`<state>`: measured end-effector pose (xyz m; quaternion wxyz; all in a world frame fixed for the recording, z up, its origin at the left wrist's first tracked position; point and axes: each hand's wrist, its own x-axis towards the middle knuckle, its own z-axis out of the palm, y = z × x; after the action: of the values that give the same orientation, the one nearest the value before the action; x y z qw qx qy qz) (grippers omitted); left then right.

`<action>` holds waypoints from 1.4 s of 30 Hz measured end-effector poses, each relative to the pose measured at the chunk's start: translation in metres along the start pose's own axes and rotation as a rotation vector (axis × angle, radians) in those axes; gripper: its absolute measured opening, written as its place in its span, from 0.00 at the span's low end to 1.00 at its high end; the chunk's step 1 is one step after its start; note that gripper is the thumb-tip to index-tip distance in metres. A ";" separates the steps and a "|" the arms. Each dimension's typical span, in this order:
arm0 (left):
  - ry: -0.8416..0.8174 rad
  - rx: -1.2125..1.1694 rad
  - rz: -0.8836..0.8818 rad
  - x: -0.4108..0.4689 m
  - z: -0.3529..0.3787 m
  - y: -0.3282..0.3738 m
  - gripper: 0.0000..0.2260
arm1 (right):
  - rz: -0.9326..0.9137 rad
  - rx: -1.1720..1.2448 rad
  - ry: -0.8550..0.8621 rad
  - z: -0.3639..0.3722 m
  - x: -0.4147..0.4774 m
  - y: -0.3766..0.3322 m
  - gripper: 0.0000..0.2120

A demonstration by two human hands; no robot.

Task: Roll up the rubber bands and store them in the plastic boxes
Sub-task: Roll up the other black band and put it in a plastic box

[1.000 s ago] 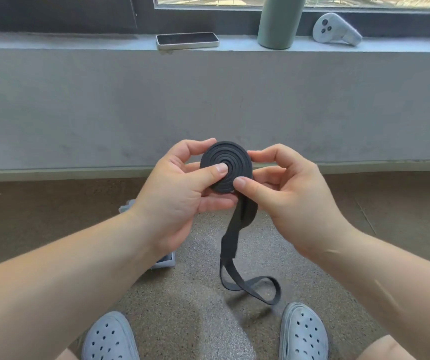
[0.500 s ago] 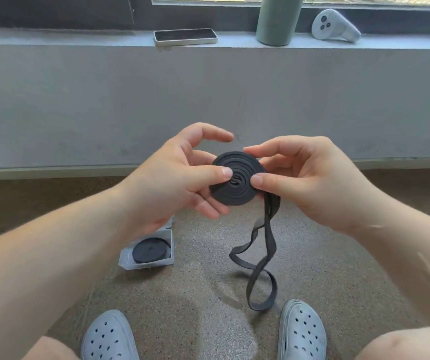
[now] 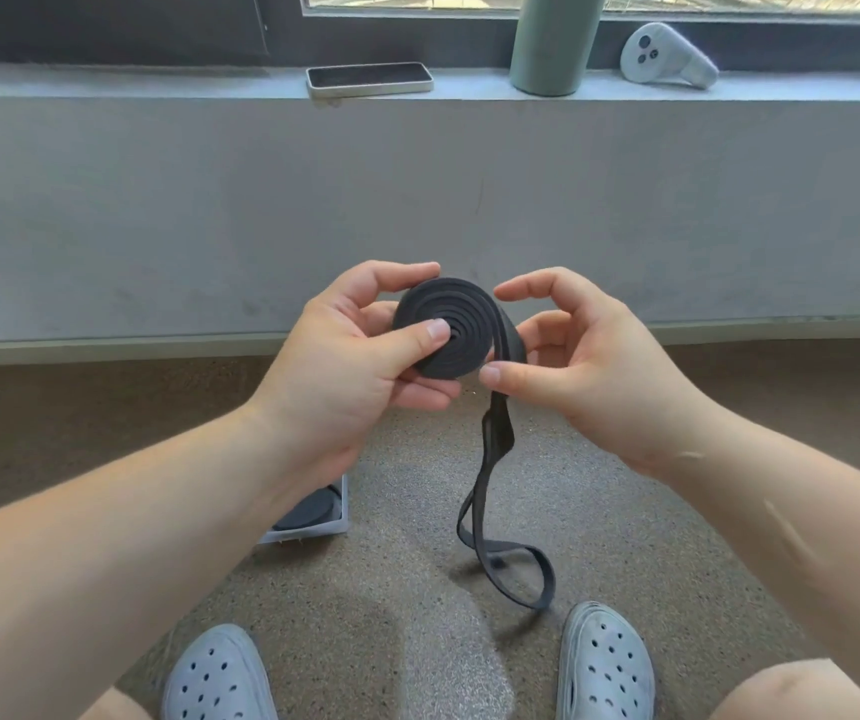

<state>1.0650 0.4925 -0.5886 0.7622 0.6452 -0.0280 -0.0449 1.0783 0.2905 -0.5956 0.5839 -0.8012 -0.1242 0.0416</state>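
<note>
Mid-roll: rubber band coil (image 3: 446,335) pinched by left hand (image 3: 336,376) fingers (image 3: 417,339), tail (image 3: 490,459) pinched by right hand (image 3: 594,371); tail to be wound on next.

No text, label, brand, number or sign can be read. Dark round buttons are seen on the white controller (image 3: 665,57) to the right of the green bottle (image 3: 552,44), but any marking on them is too small to be made out.
</note>
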 end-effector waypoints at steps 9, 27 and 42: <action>0.060 -0.096 0.040 0.001 0.000 0.001 0.15 | -0.052 -0.260 -0.067 0.003 0.003 0.007 0.15; 0.081 -0.151 0.059 0.003 -0.002 0.007 0.14 | -0.155 -0.691 -0.036 -0.012 0.001 -0.007 0.21; -0.008 -0.148 0.084 -0.003 0.002 0.008 0.15 | -0.111 0.083 -0.044 0.003 0.001 -0.007 0.32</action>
<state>1.0623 0.4917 -0.5799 0.8088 0.5852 -0.0549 -0.0174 1.0780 0.2957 -0.5902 0.6151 -0.7671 -0.1794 0.0318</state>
